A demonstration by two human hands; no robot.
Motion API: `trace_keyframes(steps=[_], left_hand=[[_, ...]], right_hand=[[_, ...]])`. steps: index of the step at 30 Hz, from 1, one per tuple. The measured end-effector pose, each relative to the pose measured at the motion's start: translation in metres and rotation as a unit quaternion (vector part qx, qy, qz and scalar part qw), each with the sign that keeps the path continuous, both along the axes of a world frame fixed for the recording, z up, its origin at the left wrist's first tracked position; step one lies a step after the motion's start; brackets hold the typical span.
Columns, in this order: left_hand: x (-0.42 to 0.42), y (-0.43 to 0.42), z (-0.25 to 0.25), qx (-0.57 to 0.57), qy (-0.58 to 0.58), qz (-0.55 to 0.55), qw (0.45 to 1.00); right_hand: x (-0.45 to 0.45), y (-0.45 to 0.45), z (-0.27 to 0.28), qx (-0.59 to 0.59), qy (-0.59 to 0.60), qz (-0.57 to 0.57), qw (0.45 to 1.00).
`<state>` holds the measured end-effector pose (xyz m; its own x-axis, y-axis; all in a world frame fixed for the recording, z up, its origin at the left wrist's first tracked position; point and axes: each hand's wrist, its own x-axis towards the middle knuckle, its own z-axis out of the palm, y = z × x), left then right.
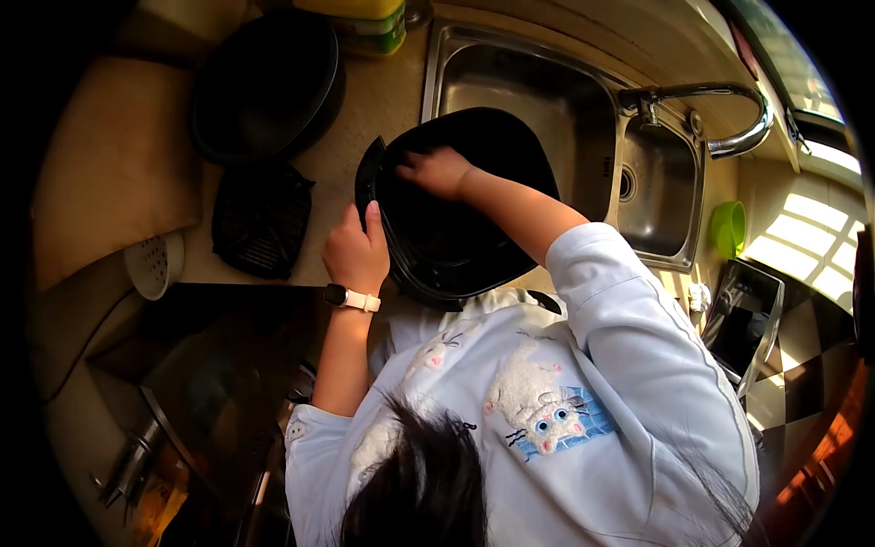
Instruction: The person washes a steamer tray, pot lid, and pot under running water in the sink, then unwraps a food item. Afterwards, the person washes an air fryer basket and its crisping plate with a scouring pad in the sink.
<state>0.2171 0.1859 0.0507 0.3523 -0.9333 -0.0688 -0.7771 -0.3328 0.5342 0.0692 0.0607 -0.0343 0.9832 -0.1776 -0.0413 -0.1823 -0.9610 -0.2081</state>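
A large black basket (483, 232) with rounded corners is tilted over the counter's front edge and the near left part of the sink. My left hand (357, 246), a watch on its wrist, grips the basket's left rim with the thumb on top. Inside the basket, my right hand (437, 173) reaches toward the left inner wall; its fingers are bent and blurred, and anything in them cannot be made out. Left of the basket, a black slotted rack (262, 221) lies on the counter.
A black round bowl (267, 87) stands at the back left, beside a yellow and green container (372, 27). Behind the basket is a steel double sink (606, 137) with a curved faucet (729, 91). A green cup (727, 229) is at the right.
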Motion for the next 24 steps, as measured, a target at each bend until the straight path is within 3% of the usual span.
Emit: trace_keyframes(steps=[3, 5, 7, 9, 11, 15, 17, 19, 21, 24], left_hand=[[-0.002, -0.001, 0.005, 0.023, 0.022, 0.012, 0.999], [-0.004, -0.001, 0.002, 0.048, 0.022, 0.024, 0.998], [-0.002, 0.0, -0.004, 0.03, -0.007, 0.019, 0.999], [-0.002, -0.001, -0.005, 0.009, 0.002, 0.012, 1.0], [-0.002, 0.0, -0.005, -0.012, 0.01, 0.008, 1.0], [-0.001, 0.0, -0.003, -0.01, -0.002, 0.003, 1.0], [-0.002, 0.001, -0.002, -0.005, -0.005, 0.007, 1.0], [-0.005, 0.001, -0.003, -0.021, 0.003, 0.035, 0.999], [-0.004, 0.002, -0.001, -0.003, 0.003, 0.035, 0.999], [-0.004, 0.003, -0.001, -0.007, 0.0, 0.033, 0.999]], right_hand=[[-0.017, -0.012, -0.001, -0.029, 0.026, -0.08, 0.996], [-0.037, -0.016, -0.008, 0.007, 0.102, -0.212, 0.972], [-0.039, -0.004, -0.002, 0.012, 0.073, -0.289, 0.955], [-0.017, 0.008, -0.001, 0.056, 0.081, -0.455, 0.885], [0.009, 0.023, -0.01, 0.079, -0.028, -0.546, 0.833], [0.039, 0.045, -0.004, 0.092, -0.066, -0.334, 0.936], [0.028, 0.044, -0.003, 0.079, -0.095, -0.313, 0.942], [0.011, 0.038, 0.002, 0.082, -0.031, -0.07, 0.994], [-0.009, 0.036, 0.005, 0.076, -0.032, 0.11, 0.991], [-0.017, 0.033, 0.003, 0.041, -0.041, 0.209, 0.976]])
